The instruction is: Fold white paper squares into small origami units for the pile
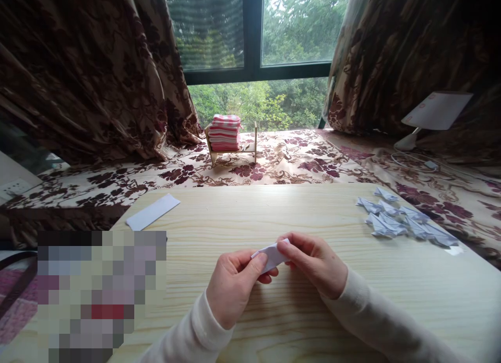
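Between my hands, a little above the wooden table, is a small folded strip of white paper [271, 258]. My left hand [238, 282] grips its left end, the thumb lying on top and the fingers underneath. At the strip's right end, my right hand [315, 261] pinches the paper between thumb and forefinger. Another flat white paper strip [153, 211] rests near the table's far left edge. Several folded white paper pieces with pointed corners [385, 224] lie grouped toward the far right of the table.
The pale wood-grain table [219, 211] meets a ledge with floral cloth [289, 159]. On the ledge stand a small rack [255, 143] holding folded red-and-white cloths [225, 133] and a white lamp [436, 110]. A blurred-out patch [105, 295] hides the table's left side.
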Demonstrator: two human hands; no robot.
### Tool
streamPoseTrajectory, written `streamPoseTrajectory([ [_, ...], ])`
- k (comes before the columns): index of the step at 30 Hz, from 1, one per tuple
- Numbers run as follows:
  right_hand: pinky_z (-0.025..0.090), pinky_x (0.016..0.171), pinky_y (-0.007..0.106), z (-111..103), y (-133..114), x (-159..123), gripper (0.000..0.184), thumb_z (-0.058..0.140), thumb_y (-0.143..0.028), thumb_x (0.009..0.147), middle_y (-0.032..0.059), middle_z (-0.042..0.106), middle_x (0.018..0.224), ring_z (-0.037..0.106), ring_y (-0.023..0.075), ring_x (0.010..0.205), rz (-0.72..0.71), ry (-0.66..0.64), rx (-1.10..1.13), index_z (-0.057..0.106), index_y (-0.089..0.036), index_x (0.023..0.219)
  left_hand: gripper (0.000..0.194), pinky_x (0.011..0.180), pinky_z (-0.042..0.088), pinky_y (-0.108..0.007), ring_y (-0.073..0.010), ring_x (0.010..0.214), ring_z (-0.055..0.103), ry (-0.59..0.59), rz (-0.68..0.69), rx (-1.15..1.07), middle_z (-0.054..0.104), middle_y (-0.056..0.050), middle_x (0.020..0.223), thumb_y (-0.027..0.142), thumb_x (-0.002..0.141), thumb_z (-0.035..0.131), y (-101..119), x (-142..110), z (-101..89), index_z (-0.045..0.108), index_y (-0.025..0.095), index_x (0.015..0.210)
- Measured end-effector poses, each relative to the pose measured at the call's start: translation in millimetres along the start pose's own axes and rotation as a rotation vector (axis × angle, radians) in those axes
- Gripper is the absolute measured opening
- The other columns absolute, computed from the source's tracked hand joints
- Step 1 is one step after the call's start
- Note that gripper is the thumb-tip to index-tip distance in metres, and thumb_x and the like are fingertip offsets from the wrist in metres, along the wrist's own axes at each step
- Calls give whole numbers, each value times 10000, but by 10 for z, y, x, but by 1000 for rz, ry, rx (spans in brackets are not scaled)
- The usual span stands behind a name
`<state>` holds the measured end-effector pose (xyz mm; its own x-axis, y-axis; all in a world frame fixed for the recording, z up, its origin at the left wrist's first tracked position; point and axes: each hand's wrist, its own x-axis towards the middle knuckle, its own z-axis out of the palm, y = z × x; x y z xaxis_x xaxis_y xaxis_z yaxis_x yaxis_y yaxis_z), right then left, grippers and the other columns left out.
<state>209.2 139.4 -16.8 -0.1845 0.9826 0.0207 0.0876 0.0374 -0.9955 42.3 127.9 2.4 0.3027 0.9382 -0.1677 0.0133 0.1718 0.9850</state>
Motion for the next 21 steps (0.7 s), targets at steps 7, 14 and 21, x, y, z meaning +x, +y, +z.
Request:
streamPoseTrajectory([
  [7, 362, 498, 233, -2, -40, 6, 369, 611, -512, 740, -27, 502, 549, 434, 94, 515, 2, -20, 32, 580, -147, 698, 342, 630, 489, -239, -138, 633, 597, -53, -35, -121, 704, -81, 713, 432, 738, 663, -33, 7, -8, 739, 98, 758],
  [14, 377, 516, 239, 21, -81, -13, 352, 620, -484, 745, -27, 487, 563, 436, 96, 531, -43, -38, 24, 580, -140, 685, 482, 557, 501, -252, -124, 507, 593, -122, -254, -357, 691, -102, 662, 532, 721, 643, -32, 17, -26, 719, 67, 823],
  [21, 383, 528, 248, 29, -58, -31, 316, 596, -442, 774, -15, 504, 577, 454, 107, 549, -63, -46, -13, 584, -136, 695, 416, 596, 510, -257, -130, 562, 604, -116, -248, -350, 687, -93, 675, 470, 715, 677, -34, 14, -23, 721, 68, 816],
])
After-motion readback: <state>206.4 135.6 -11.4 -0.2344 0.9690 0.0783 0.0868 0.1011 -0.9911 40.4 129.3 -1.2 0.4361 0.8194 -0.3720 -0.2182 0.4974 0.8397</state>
